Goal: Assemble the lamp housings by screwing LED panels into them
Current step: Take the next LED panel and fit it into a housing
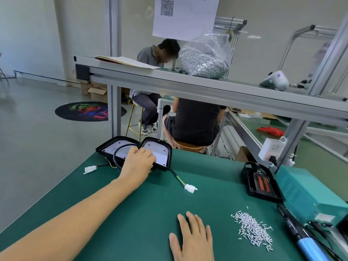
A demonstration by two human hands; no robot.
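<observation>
Head view: green bench mat (150,204), grey floor (37,129)

Two bare arms show, with no sleeve anywhere on the visible length of the left forearm (75,219); the left hand (138,162) wears no glove, ring or watch; the right hand (194,240) is likewise ungloved, with short trimmed nails and no ring; its wrist is cut off by the bottom edge.
</observation>
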